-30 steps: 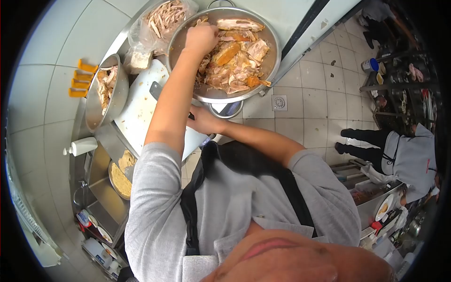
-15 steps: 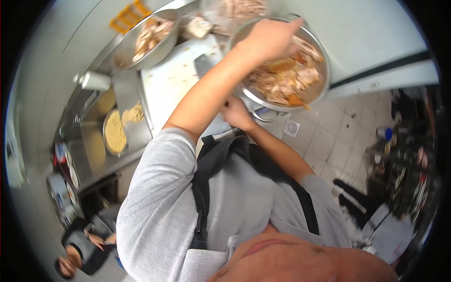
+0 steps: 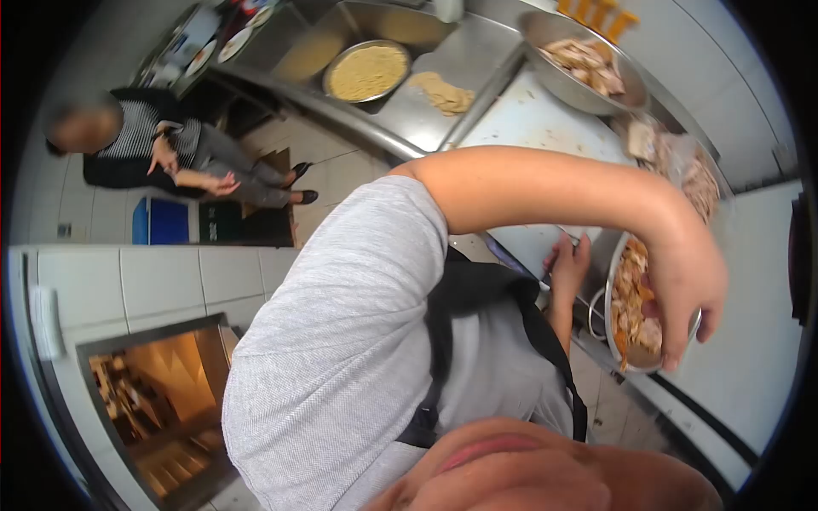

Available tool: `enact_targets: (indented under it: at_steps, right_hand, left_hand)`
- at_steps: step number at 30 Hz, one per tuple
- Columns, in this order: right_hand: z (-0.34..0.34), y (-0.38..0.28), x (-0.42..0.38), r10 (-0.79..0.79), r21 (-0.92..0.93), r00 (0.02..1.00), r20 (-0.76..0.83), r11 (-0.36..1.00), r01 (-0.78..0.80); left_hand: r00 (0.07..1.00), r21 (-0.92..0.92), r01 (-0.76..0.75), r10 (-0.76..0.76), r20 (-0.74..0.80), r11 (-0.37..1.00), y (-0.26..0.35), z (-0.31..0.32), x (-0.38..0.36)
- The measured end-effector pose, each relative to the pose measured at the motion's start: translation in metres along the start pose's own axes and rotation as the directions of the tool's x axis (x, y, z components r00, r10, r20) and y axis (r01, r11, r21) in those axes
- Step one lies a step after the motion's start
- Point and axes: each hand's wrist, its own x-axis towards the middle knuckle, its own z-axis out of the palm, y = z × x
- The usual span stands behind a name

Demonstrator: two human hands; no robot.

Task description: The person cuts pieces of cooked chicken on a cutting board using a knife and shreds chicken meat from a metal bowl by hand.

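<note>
A steel bowl (image 3: 612, 300) of cooked meat pieces (image 3: 632, 289) stands at the right edge of the board. My left hand (image 3: 686, 289) hangs over this bowl, palm down, its fingers apart and curved down by the far rim, with nothing seen between them. Near the bowl's left side, at the edge of the white cutting board (image 3: 532, 119), my right hand (image 3: 569, 262) is closed on a knife handle. Most of the knife is hidden behind my left forearm, with only a glint of metal beside the fingers.
Another steel bowl (image 3: 567, 85) holds meat pieces, with plastic bags of meat (image 3: 694, 175) beside it. A round pan (image 3: 366, 73) with a yellowish layer sits in the steel sink; a pale flat piece (image 3: 443, 92) lies alongside. A person (image 3: 149, 140) stands at the left, hands together.
The view has swung round, bringing the other person and a wall opening further into sight. My left hand has shifted over the bowl toward its far rim. My right hand remains beside the board.
</note>
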Motion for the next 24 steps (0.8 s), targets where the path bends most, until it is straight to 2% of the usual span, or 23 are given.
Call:
enact_targets:
  at_steps: [7, 9, 11, 14, 16, 18, 20, 22, 23, 24]
  right_hand:
    - [-0.007, 0.012, 0.005, -0.055, -0.045, 0.998, 0.004, 0.997, 0.055]
    - [-0.008, 0.013, 0.009, -0.014, -0.004, 1.0, -0.011, 1.0, 0.014]
    - [-0.009, 0.019, 0.011, -0.056, -0.011, 0.998, -0.017, 0.998, 0.056]
    - [-0.004, 0.014, 0.007, -0.102, -0.119, 0.994, -0.045, 0.988, 0.096]
    - [-0.004, 0.012, 0.005, -0.139, 0.046, 0.99, 0.003, 0.989, 0.138]
    - [-0.008, 0.015, 0.009, -0.086, 0.049, 0.996, 0.015, 0.995, 0.085]
    - [-0.008, 0.014, 0.01, -0.036, 0.055, 0.999, 0.027, 0.998, 0.034]
    - [-0.005, 0.008, 0.006, -0.028, 0.03, 1.0, -0.006, 0.999, 0.028]
    - [-0.003, 0.007, 0.006, -0.03, 0.033, 1.0, -0.004, 0.999, 0.03]
    - [-0.003, 0.006, 0.006, -0.032, 0.027, 0.999, -0.008, 0.999, 0.032]
  left_hand:
    - [0.97, 0.059, 0.119, -0.104, -0.221, 0.991, -0.011, 0.027, -0.061]
    - [0.944, -0.031, 0.258, -0.259, -0.202, 0.966, -0.033, 0.042, -0.076]
    - [0.921, -0.043, 0.323, -0.325, -0.214, 0.945, -0.056, 0.06, -0.09]
    - [0.868, -0.083, 0.411, -0.417, -0.27, 0.908, -0.078, 0.084, -0.107]
    - [0.84, -0.109, 0.435, -0.447, -0.308, 0.894, -0.093, 0.101, -0.121]
    - [0.735, -0.145, 0.533, -0.541, -0.41, 0.834, -0.117, 0.12, -0.139]
    - [0.588, -0.226, 0.613, -0.629, -0.509, 0.757, -0.149, 0.142, -0.161]
    - [0.409, -0.081, 0.724, -0.522, -0.749, 0.685, -0.187, 0.176, -0.189]
    - [0.408, -0.079, 0.727, -0.521, -0.75, 0.682, -0.196, 0.187, -0.2]
    - [0.356, -0.028, 0.819, -0.545, -0.759, 0.574, -0.2, 0.197, -0.211]
